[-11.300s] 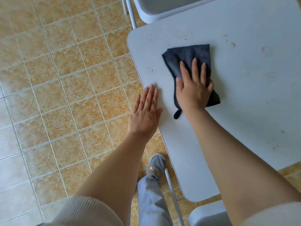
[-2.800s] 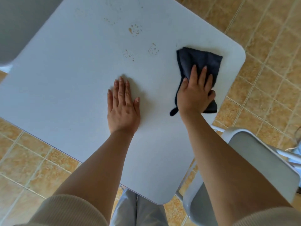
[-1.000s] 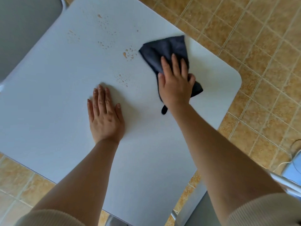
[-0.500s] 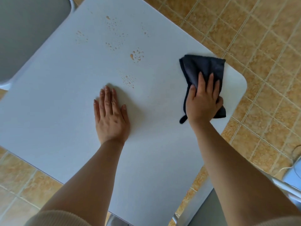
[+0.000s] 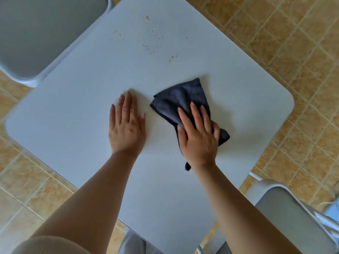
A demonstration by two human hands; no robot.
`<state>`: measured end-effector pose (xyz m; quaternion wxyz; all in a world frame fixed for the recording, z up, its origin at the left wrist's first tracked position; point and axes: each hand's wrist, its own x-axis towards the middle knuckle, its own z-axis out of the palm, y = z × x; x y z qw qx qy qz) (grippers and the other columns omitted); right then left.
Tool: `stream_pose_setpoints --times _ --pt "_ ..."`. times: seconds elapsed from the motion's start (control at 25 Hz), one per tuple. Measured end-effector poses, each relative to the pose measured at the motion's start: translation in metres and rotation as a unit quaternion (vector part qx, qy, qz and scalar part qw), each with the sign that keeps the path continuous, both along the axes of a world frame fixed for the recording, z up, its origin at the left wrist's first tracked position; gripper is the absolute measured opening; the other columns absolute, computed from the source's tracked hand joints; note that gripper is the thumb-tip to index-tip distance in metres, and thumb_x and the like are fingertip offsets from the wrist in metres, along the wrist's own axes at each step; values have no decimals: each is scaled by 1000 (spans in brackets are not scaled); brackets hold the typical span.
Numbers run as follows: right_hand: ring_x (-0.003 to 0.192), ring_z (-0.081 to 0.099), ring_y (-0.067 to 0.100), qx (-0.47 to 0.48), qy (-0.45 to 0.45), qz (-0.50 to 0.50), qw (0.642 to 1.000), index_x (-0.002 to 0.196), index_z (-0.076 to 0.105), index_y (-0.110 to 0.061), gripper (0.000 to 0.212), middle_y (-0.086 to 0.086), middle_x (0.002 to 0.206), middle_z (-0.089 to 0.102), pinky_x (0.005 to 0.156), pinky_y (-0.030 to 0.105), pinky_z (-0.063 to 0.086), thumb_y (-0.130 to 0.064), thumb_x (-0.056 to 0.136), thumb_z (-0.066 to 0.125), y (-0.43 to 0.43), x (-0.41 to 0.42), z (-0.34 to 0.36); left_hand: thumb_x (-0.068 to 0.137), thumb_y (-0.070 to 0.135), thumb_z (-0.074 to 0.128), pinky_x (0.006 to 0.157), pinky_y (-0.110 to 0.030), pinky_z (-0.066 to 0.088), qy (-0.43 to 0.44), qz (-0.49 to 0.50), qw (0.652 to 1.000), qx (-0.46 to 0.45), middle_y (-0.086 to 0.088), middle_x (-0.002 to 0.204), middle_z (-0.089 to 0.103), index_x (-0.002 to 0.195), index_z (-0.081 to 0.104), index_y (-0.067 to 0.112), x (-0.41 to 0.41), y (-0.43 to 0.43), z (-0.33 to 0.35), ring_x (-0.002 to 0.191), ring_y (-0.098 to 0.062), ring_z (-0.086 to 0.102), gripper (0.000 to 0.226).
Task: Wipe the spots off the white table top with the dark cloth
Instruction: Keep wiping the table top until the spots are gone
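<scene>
Right hand presses the dark cloth flat under straight fingers for scrubbing; left hand, fingers straight, apparently steadies the tabletop; spots lie beyond, unwiped

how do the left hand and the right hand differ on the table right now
The left hand lies flat on the bare table top; the right hand presses down on the dark cloth. The left hand's fingers are held close together, while the right hand's fingers are a little spread over the cloth. Both lie palm down with straight fingers, short of the spots farther up the table.
</scene>
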<state>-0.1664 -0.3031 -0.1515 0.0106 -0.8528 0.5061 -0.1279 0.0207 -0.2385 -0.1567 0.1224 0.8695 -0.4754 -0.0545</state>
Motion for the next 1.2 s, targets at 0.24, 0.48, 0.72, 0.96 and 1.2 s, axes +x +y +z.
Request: stream_pose_setpoints --times 0.24,0.48,0.72,0.96,1.2 --pt "141 44 26 16 24 -192 981 143 50 -35 41 0 155 45 96 47 41 -40 102 44 -49 10 -5 101 31 24 122 -38 5 -9 3 1000 -2 -8 160 19 153 19 8 35 22 -6 148 -19 14 57" --pt "145 36 29 46 -10 -118 992 145 48 -35 47 4 158 40 102 52 36 -44 99 43 -69 107 -6 102 36 20 121 -37 7 5 20 1000 -8 -9 159 24 152 24 7 36 18 -2 148 -21 19 58" --pt "141 45 23 -14 -6 63 998 141 54 -36 39 -2 153 47 99 44 41 -41 103 46 10 51 -1 102 36 16 121 -35 5 37 75 996 -33 -7 161 19 153 21 8 46 -24 7 149 -21 14 59" --pt "144 40 23 14 59 -82 995 145 47 -37 42 -2 157 41 100 45 40 -40 104 40 -57 31 -2 104 33 23 121 -36 -1 35 54 998 -2 -8 162 9 154 13 7 61 -45 -1 150 -20 4 57" --pt "150 28 28 82 19 -84 993 149 40 -36 48 0 162 32 107 50 33 -44 103 40 -123 130 -1 104 34 20 121 -35 -3 13 55 998 21 -6 163 7 154 10 8 60 -44 -2 150 -18 2 58"
